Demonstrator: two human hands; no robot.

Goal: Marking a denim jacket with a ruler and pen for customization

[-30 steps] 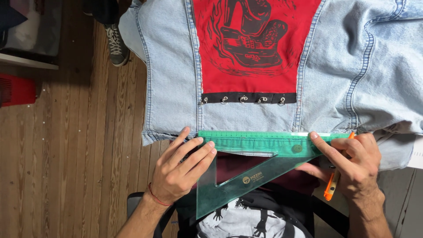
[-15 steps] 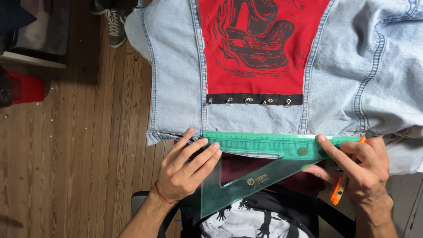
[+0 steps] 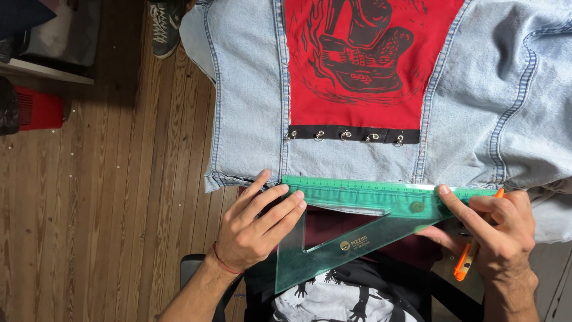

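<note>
- Pale blue denim jacket (image 3: 476,95) lay spread flat, back side up, hem nearest the wearer of the camera.
- Carried a red fabric patch with a black print (image 3: 363,59) sewn at the centre of the back; black strip with small metal rings (image 3: 351,134) ran along the patch's lower edge.
- Transparent green plastic triangular set square (image 3: 357,220) rested on the jacket's hem, long ruled edge lined up along it, point aimed back toward the body.
- Left hand (image 3: 256,229) lay open and flat, fingers spread, pressing down the left end of the set square.
- Right hand (image 3: 500,232) pinned the right end with an extended index finger; remaining fingers curled around a slim orange pen-like tool (image 3: 465,265), tip hidden behind the hand.
- Wooden plank floor (image 3: 119,209) showed to the left; red plastic crate (image 3: 39,110) sat near the left edge, grey laced sneaker (image 3: 165,24) at the top.
</note>
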